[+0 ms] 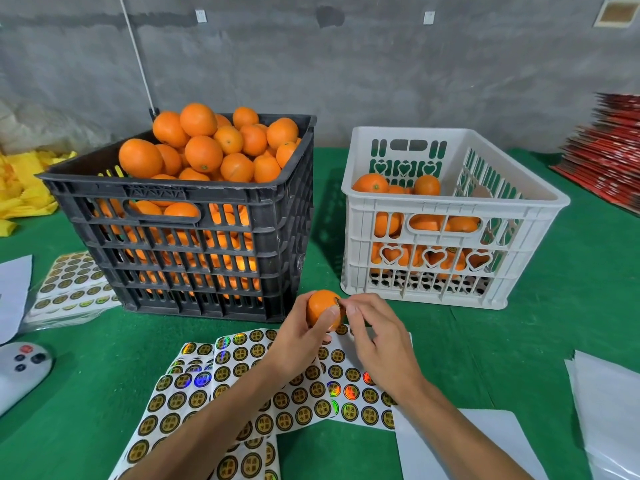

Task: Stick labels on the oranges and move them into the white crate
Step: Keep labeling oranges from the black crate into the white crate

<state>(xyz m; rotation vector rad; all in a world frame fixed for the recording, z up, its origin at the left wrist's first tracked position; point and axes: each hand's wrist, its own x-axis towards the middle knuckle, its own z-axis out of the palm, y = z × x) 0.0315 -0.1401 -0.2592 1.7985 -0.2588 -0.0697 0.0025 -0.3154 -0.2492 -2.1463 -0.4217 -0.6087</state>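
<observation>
orange fruit sits gripped in the left hand above the label sheets; right hand pinches a label against it. press flat before moving to white crate.

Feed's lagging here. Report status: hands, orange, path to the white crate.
Left hand grips round orange fruit. Right hand pinches label at it. White slotted plastic crate part-filled, path clear.
</observation>
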